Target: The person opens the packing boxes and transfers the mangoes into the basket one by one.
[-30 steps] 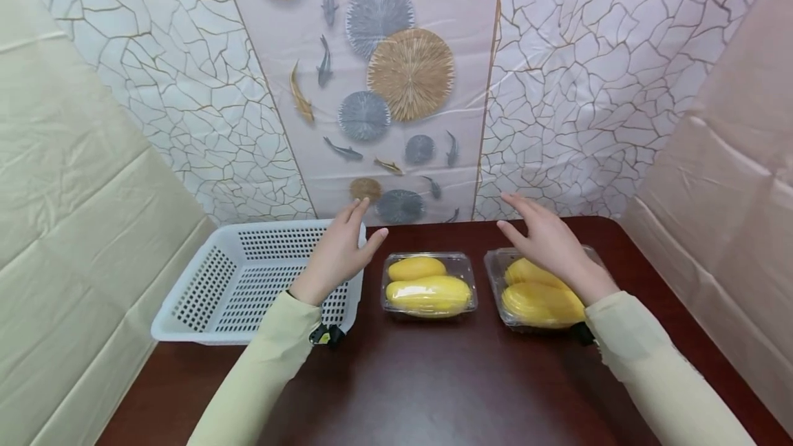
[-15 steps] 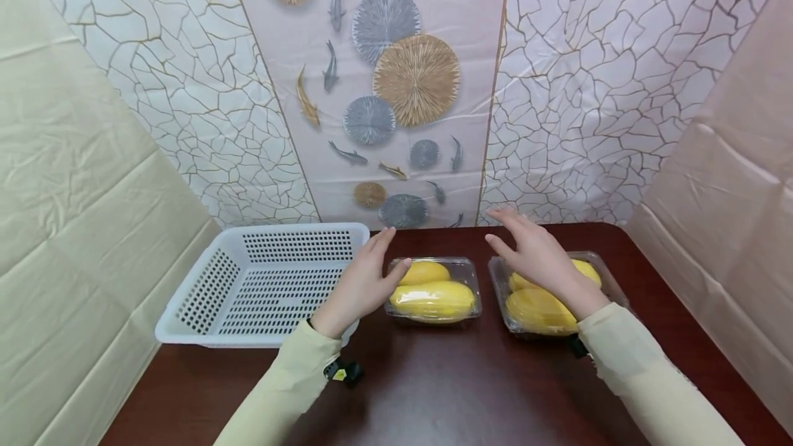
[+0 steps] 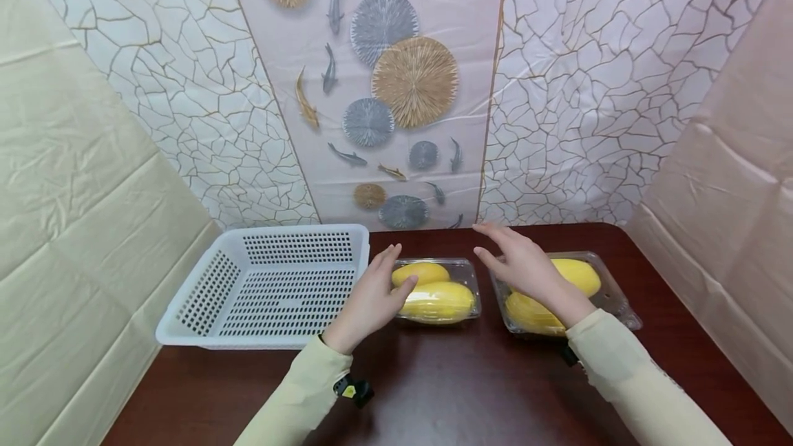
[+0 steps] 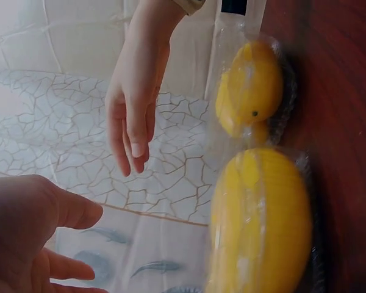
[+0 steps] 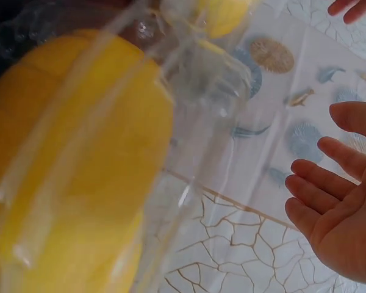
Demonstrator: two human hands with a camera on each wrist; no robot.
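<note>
Both hands, fingers loose, have closed toward the middle clamshell (image 3: 437, 291) on the dark table (image 3: 471, 391).

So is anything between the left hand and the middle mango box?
Nothing visible. The left hand is open right beside the middle mango box, with its thumb near the box's left edge and no object between them.

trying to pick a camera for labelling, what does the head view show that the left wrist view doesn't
Only the head view shows the white perforated plastic basket, the dark red-brown wooden table whole, both pale sleeves, and the right clear plastic clamshell box of yellow fruit beneath the right hand.

Only the left wrist view shows the fruit's dark stem dot.

Both show the middle clear plastic clamshell box of yellow fruit, the left hand beside it, fingers open, and the patterned backdrop.
</note>
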